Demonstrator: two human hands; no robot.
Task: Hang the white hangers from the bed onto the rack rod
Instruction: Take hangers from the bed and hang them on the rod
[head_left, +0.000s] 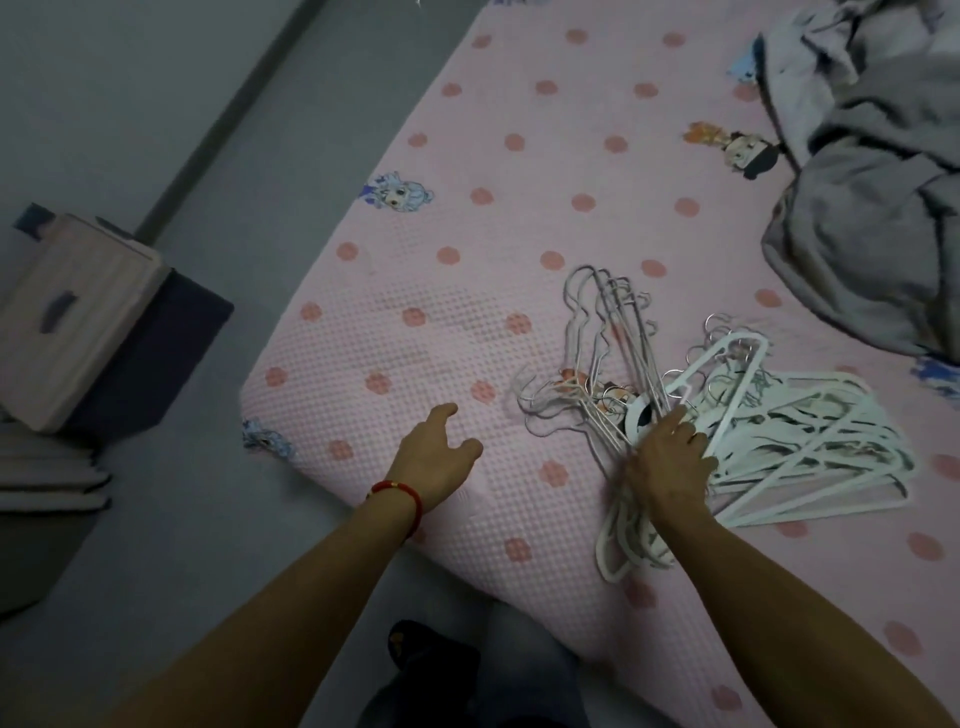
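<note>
A heap of white hangers (810, 441) lies on the pink dotted bed (457, 322), spread to the right. Beside it a bundle of thinner white hangers (618, 338) points away from me, hooks curling at the left. My right hand (670, 462) rests palm down on this bundle where the two heaps meet, fingers curled over the wires. My left hand (436, 457), with a red bracelet on the wrist, hovers open over bare sheet to the left of the hangers, holding nothing. No rack rod is in view.
A crumpled grey blanket (872, 197) fills the bed's far right. Left of the bed is grey floor with a pale box (67, 322) on a dark block. My legs and a dark slipper (415, 654) show at the bed's near edge.
</note>
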